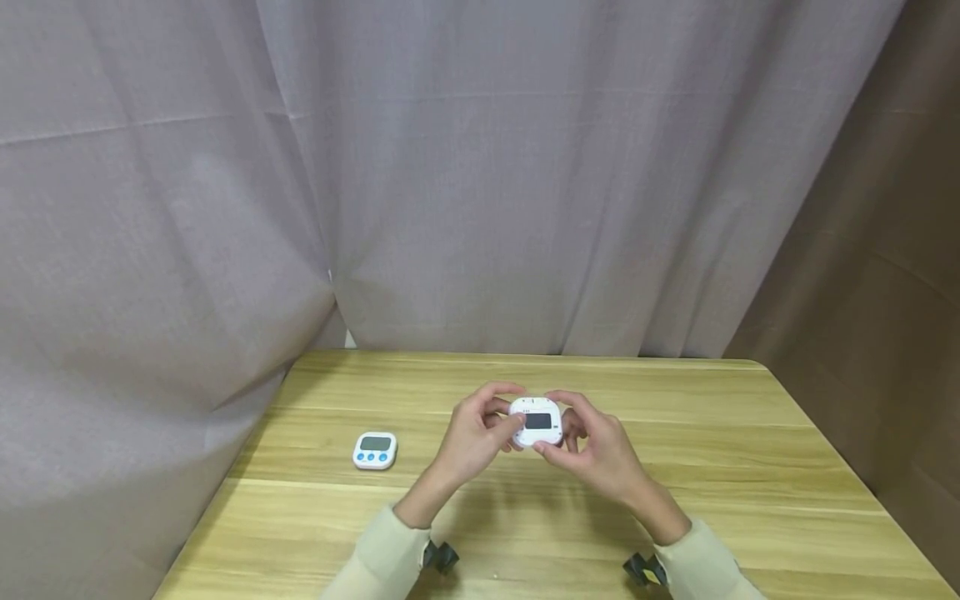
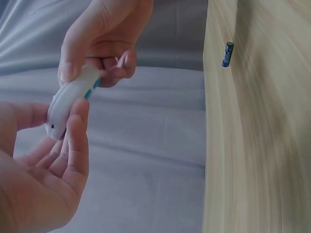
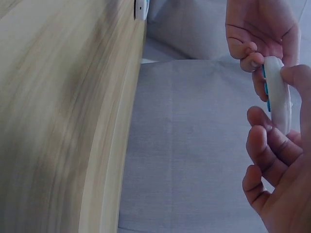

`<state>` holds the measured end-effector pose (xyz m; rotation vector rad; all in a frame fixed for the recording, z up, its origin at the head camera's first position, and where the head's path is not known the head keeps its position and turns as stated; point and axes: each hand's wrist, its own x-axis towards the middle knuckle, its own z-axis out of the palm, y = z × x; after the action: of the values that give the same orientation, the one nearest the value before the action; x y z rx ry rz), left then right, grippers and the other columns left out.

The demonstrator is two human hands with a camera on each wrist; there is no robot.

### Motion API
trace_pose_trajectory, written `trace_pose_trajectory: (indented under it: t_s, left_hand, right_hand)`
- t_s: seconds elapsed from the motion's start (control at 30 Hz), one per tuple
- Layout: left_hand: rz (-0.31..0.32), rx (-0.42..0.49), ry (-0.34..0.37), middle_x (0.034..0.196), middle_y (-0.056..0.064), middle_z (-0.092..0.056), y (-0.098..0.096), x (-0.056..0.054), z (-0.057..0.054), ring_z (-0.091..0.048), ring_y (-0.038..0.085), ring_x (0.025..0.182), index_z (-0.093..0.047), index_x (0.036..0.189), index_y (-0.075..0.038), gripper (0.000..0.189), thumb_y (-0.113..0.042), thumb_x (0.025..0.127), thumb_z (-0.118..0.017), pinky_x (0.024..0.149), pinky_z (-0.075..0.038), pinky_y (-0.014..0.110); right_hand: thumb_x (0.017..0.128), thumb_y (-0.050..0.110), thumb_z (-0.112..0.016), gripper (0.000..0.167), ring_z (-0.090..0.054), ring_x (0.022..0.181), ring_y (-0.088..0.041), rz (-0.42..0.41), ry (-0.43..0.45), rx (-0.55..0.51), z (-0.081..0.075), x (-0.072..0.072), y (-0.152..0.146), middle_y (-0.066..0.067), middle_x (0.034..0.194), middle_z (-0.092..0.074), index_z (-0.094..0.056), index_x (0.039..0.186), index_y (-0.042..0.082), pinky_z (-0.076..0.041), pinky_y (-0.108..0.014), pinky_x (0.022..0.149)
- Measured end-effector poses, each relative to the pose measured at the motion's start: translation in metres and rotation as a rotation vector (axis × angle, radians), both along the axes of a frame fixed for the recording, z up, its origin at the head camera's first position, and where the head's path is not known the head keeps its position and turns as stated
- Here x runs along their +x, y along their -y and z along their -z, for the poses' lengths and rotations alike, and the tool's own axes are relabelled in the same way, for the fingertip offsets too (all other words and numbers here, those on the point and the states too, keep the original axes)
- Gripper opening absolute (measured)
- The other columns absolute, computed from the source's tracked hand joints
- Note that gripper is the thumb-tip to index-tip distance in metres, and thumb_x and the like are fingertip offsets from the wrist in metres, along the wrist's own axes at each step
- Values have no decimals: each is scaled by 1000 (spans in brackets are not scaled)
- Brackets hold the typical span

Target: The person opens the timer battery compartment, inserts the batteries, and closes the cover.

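Note:
A white digital timer (image 1: pixel 542 406) is held above the table, its back with a dark rectangle turned up toward the head view. My left hand (image 1: pixel 472 442) pinches its left side, with the thumb on the back. On the right, my right hand (image 1: pixel 606 457) grips the timer's edge between thumb and fingers. Blue buttons show on the timer's far face in the left wrist view, where the timer (image 2: pixel 68 104) is seen edge-on. A second white timer (image 1: pixel 375 461) with a grey screen and blue buttons lies face up on the table, left of my hands.
In the left wrist view a blue battery (image 2: pixel 227 54) lies on the wooden table (image 1: pixel 712 467); the head view does not show it. Grey curtains (image 1: pixel 465 183) hang behind the table and along its sides.

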<state>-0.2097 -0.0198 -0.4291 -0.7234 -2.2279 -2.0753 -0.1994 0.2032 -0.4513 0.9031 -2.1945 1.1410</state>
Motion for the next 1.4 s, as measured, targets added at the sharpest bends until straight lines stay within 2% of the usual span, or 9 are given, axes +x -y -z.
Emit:
trace_pose_trajectory:
  t_s: [0.17, 0.33, 0.43, 0.7, 0.93, 1.07, 1.2, 1.3, 1.4]
  left_hand:
    - [-39, 52, 43, 100, 23, -76, -2, -1, 1, -71, 20, 62, -62, 129, 5, 35, -3, 96, -73, 55, -63, 30]
    - [-57, 85, 67, 101, 21, -75, -5, 1, 2, -68, 12, 62, -61, 127, 5, 36, -5, 96, -75, 56, -61, 23]
    - [-55, 100, 65, 104, 20, -74, -7, 2, 2, -68, 10, 64, -60, 127, 3, 36, -8, 96, -77, 57, -62, 23]
    - [-17, 87, 40, 111, 16, -69, -10, 6, 5, -67, 11, 64, -59, 127, -5, 35, -14, 98, -77, 59, -63, 24]
    - [19, 41, 3, 112, 18, -66, -9, 7, 5, -69, 15, 70, -63, 128, -6, 22, -18, 109, -60, 65, -66, 30]
    - [-2, -42, -46, 114, 13, -70, -7, 8, 5, -71, 17, 83, -67, 129, -10, 24, -8, 106, -59, 67, -65, 28]
    - [-63, -197, -196, 117, 4, -72, -4, 8, 4, -66, 24, 101, -70, 129, -14, 38, -2, 93, -71, 74, -61, 27]
    - [-103, -287, -304, 125, 1, -69, -2, 7, 3, -61, 24, 114, -69, 131, -16, 49, -5, 85, -83, 88, -59, 34]
    - [-109, -352, -347, 133, 0, -66, 0, 8, -1, -55, 19, 127, -67, 136, -17, 59, -13, 81, -90, 106, -54, 43]
  right_hand:
    - [77, 5, -92, 66, -52, 60, -1, 33, 6, 13, 0, -2, 1, 5, 78, -65, -64, 137, 1, -46, -19, 47]
    - [78, 3, -91, 66, -54, 62, -4, 26, 52, -28, 1, -2, 2, 2, 80, -66, -65, 138, 2, -48, -20, 50]
    - [81, 5, -90, 66, -56, 64, -5, 27, 129, -48, 1, 0, 3, 2, 84, -68, -63, 142, 4, -50, -21, 52]
    - [91, 15, -84, 64, -61, 68, -10, -4, 410, -81, -4, 6, 4, -2, 94, -72, -56, 149, 8, -54, -23, 59]
    - [95, 22, -80, 61, -60, 69, -13, -3, 542, -97, -5, 9, 8, -7, 97, -75, -55, 150, 12, -48, -21, 55]
    - [104, 15, -67, 53, -58, 68, -9, -130, 614, -181, -6, 8, 5, -11, 101, -74, -48, 151, 1, -50, -23, 56]
    - [108, 10, -48, 43, -59, 70, -9, -322, 648, -280, -7, 7, -1, -5, 97, -70, -44, 146, -9, -54, -27, 59]
    - [107, 10, -39, 40, -61, 74, -9, -461, 650, -321, -9, 5, -6, 2, 96, -68, -47, 142, -9, -55, -27, 65]
    - [107, 8, -31, 42, -62, 78, -10, -595, 683, -359, -10, 4, -8, 0, 108, -74, -48, 144, -4, -55, -28, 73]
